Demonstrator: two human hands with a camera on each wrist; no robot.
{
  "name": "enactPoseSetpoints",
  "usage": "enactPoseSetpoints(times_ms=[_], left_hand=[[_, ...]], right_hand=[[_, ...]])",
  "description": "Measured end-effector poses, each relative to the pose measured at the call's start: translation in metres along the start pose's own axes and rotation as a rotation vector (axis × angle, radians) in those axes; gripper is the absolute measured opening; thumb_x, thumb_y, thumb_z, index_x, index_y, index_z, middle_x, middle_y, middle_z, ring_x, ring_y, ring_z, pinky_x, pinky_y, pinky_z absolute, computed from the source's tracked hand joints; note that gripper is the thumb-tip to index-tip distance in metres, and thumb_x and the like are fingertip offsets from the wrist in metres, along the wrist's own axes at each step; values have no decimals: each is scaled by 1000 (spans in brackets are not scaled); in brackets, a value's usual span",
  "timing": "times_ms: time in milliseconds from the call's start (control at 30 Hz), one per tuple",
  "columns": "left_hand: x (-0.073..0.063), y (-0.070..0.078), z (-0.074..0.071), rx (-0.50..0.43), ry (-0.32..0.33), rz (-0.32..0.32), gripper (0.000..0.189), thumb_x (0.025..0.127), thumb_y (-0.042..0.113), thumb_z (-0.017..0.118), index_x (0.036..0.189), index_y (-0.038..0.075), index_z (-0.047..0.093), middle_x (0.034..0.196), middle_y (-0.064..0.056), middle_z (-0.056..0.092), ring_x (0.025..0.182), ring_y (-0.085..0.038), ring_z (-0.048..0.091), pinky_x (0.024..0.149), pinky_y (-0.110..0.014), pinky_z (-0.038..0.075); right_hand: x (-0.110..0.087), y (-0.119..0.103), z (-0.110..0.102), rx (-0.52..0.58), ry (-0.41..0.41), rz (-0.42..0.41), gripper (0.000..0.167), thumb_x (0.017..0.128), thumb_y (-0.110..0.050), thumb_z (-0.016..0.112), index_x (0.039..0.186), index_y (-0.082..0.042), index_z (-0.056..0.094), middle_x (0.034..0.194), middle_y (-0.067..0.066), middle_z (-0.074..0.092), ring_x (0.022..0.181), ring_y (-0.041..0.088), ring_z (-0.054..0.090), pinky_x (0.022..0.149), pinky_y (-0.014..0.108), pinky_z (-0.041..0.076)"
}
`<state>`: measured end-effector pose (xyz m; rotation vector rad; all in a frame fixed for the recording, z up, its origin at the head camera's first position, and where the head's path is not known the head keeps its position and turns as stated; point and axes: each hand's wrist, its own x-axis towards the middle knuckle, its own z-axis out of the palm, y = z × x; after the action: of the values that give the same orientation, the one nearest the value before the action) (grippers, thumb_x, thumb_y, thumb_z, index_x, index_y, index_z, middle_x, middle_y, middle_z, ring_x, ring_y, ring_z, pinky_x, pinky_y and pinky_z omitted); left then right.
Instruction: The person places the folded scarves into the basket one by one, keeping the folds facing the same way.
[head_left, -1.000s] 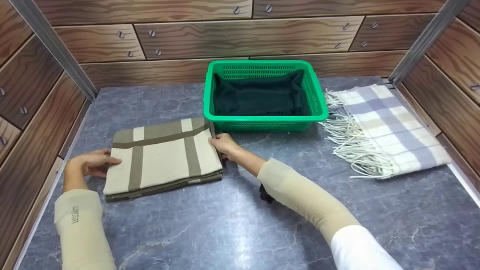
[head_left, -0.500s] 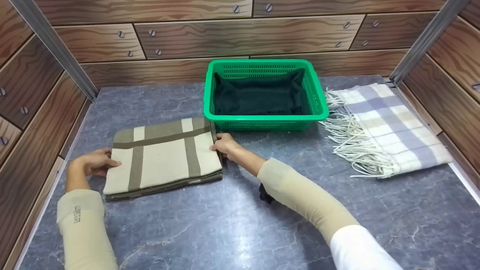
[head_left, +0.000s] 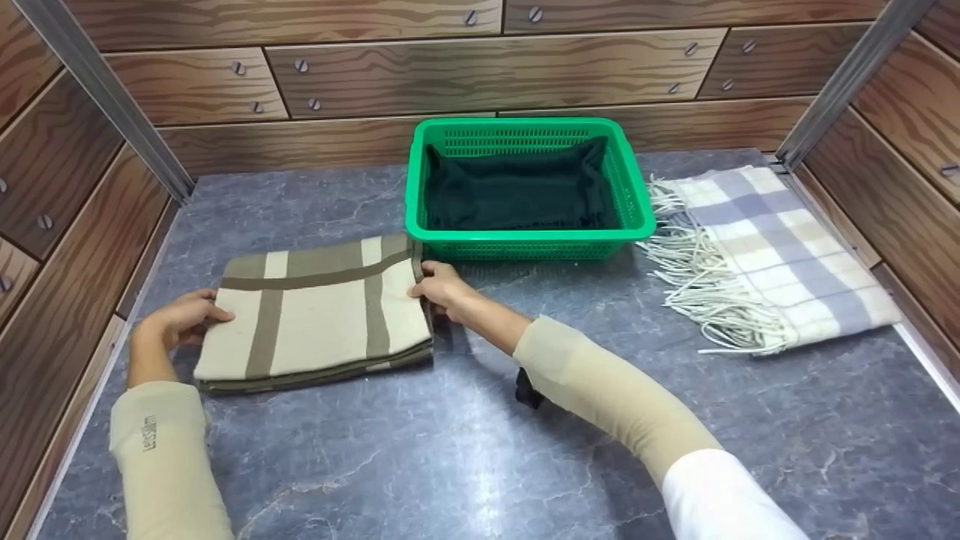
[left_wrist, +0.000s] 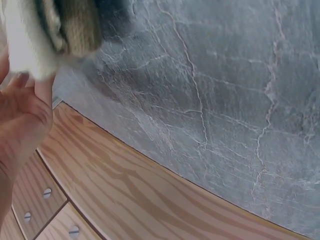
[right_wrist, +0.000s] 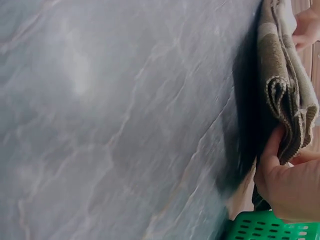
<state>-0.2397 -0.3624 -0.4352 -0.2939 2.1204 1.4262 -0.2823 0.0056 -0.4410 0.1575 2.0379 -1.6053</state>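
Note:
A folded plaid scarf [head_left: 319, 326], cream with olive-brown bands, lies flat in several layers at the left of the grey marbled tabletop. My left hand [head_left: 182, 319] grips its left edge, thumb on top and fingers below. At the opposite edge my right hand [head_left: 444, 289] pinches the layers between thumb and fingers. In the right wrist view, the scarf's stacked, stitched edges [right_wrist: 285, 95] show, with a dark shadow beneath. A cream and brown corner of the scarf [left_wrist: 75, 30] appears blurred above my left fingers in the left wrist view.
A green plastic basket [head_left: 529, 235] with a dark folded cloth [head_left: 525, 191] in it stands at the back, close to the plaid scarf's far right corner. Right of it lies a white and lavender checked scarf [head_left: 795, 255] with long fringes. Wood-patterned walls [head_left: 495, 75] enclose the table.
Both hands have shifted the plaid scarf slightly left during the last half second, keeping their grip on its sides. The basket and the fringed scarf stay in place.

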Motion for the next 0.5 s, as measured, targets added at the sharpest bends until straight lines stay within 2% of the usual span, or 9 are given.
enactPoseSetpoints(times_ms=[67, 133, 233, 367, 500], left_hand=[[0, 1, -1, 8, 20, 6, 61, 91, 10, 54, 135, -9, 17, 83, 2, 57, 72, -10, 60, 70, -31, 52], [-1, 2, -2, 17, 33, 14, 62, 91, 10, 54, 136, -9, 15, 84, 3, 56, 72, -10, 60, 70, -30, 52], [-2, 3, -4, 13, 43, 33, 60, 91, 9, 53, 135, -8, 16, 85, 3, 56, 74, -10, 60, 70, -30, 51], [-6, 5, -8, 14, 54, 49, 59, 92, 10, 52, 135, -7, 16, 85, 3, 56, 73, -10, 60, 69, -29, 52], [-12, 5, -11, 5, 49, 52, 60, 92, 10, 52, 136, -6, 14, 85, 3, 56, 72, -10, 61, 68, -30, 52]], right_hand=[[-2, -1, 2, 16, 1, -11, 64, 87, -2, 59, 144, -9, 30, 136, 13, 40, 82, 18, 47, 66, 31, 38], [-3, -2, 4, 23, 4, -21, 64, 87, -2, 59, 143, -9, 31, 131, 13, 44, 66, 15, 38, 60, 30, 31], [-5, -4, 7, 26, 4, -39, 63, 87, -2, 59, 143, -9, 31, 129, 13, 45, 62, 14, 35, 60, 30, 31], [-7, -7, 9, 48, -6, -58, 63, 86, -1, 58, 143, -8, 31, 133, 13, 42, 67, 13, 40, 65, 31, 37], [-9, -11, 10, 64, -19, -64, 63, 87, -1, 58, 143, -8, 30, 132, 13, 43, 58, 11, 38, 61, 29, 38]])
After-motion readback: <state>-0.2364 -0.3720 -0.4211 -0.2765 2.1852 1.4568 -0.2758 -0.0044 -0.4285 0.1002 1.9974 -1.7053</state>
